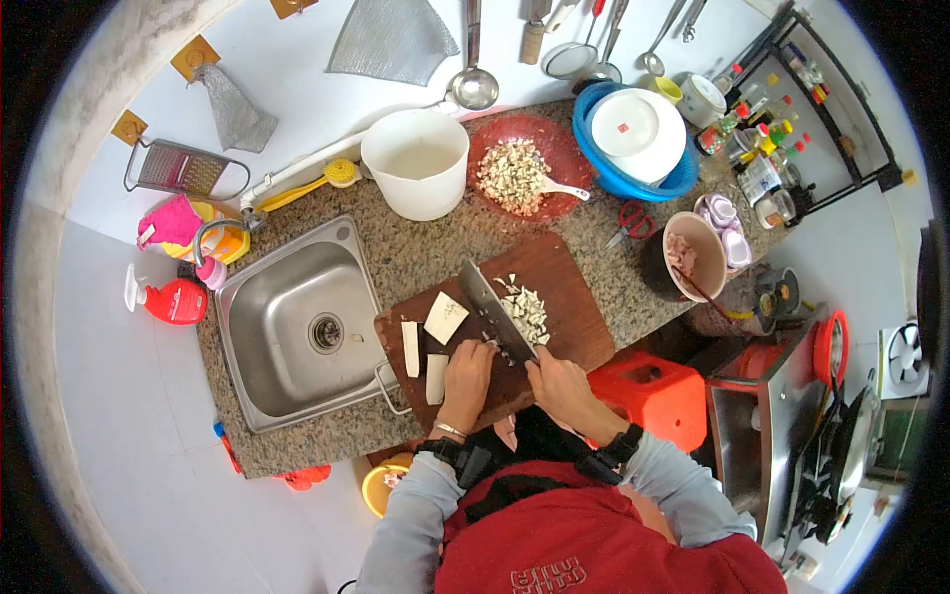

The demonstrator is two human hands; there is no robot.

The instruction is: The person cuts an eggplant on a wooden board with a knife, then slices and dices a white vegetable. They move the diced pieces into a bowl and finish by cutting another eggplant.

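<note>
Right hand (562, 391): fingers wrapped round the handle of the cleaver (498, 311).
Left hand (467, 381): fingers bent, tips close to the blade — could not tell whether they gripped a piece.
Cutting board (577, 297): lay on the counter (421, 252), right of the sink (287, 297); blade across its middle.
White slabs (445, 318): three, left of the blade.
Chopped bits (527, 315): heaped on the board — right of the blade.

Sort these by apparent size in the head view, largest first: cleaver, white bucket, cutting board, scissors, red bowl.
1. Cutting board
2. White bucket and red bowl: too alike to rank against each other
3. Cleaver, its handle mostly hidden
4. Scissors
</note>
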